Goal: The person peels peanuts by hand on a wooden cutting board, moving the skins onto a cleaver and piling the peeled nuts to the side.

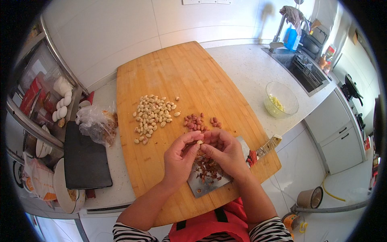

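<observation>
My left hand [183, 152] and my right hand [223, 151] meet over the wooden board [175, 69], pinching one pale peanut [200, 142] between their fingertips. Beneath them lies a cleaver's metal blade [199, 189], strewn with reddish-brown peanut skins [208, 168]. Its wrapped handle [269, 146] points to the right, past my right hand. Just beyond my fingers are red-skinned peanuts [195, 121], with a smaller group of red-skinned peanuts [215, 122] to their right. A wide pile of pale, peeled peanuts [152, 113] spreads to the left; a few bear reddish patches.
A glass bowl [281, 99] with chopped pale-green bits stands on the right counter, before a sink [302, 71]. Left of the board are a clear plastic bag [96, 121], a black flat object [87, 157] and a metal rack [33, 128] with eggs [62, 110].
</observation>
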The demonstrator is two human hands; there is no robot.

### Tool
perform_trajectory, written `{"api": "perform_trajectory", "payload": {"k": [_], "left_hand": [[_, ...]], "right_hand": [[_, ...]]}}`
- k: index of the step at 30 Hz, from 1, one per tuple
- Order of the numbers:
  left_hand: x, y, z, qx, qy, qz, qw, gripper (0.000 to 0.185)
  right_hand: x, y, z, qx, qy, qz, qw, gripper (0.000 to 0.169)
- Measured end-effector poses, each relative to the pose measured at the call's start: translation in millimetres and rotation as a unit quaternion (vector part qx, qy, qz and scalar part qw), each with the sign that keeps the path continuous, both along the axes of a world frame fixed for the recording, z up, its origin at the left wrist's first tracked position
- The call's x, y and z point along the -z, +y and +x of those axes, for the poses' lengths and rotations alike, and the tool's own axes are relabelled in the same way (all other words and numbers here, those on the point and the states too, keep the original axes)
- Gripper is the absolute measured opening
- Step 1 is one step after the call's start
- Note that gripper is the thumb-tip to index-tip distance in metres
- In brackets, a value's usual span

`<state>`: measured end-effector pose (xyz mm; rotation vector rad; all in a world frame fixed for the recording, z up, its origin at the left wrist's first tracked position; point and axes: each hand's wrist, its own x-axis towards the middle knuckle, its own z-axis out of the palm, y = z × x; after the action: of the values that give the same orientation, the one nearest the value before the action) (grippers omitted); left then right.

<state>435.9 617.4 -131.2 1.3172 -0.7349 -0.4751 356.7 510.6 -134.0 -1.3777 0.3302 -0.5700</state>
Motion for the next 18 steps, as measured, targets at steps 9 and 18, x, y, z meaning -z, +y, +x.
{"api": "perform_trajectory", "payload": {"k": [9,18], "left_hand": [[7,-2,5,0.044,0.193,-0.049,0.979,0.021],[8,-1,8,0.084,0.327,-0.038,0.941,0.02]], "right_hand": [[4,-2,-3,0.036,0.017,-0.12,0.992,0.011],[-1,-2,-3,0.073,0.029,-0.245,0.966,0.011]]}}
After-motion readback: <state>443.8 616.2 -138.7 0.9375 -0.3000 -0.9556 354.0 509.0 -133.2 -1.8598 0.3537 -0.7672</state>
